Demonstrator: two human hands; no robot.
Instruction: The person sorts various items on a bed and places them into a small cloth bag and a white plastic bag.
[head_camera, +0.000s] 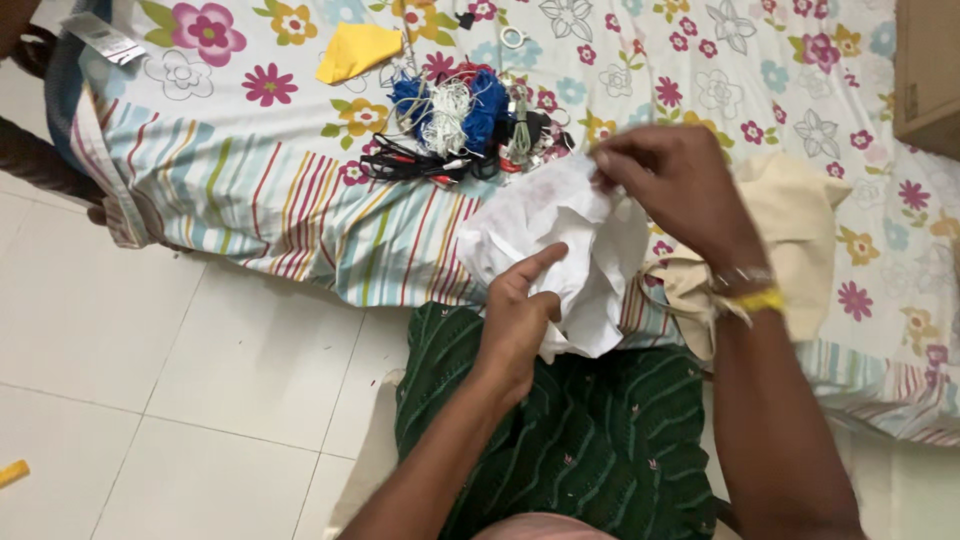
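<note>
- Your left hand (515, 325) is gripping the white bag (560, 235) from below.
- Your right hand (670, 185) is pinching its upper edge, apparently opening it.
- Next likely needs wider spreading.

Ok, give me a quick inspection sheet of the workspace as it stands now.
Surface: bed with floral and striped sheet.
Job's things: white crumpled bag, held up over the bed's edge.
Clutter: yellow cloth; beige cloth bag; small ring.
Grippers: left hand grips the bag from below; right hand pinches its top edge.
Cables: tangled pile of blue, white, black and red cords on the sheet.
Surroundings: white tiled floor; brown box at the far right.
</note>
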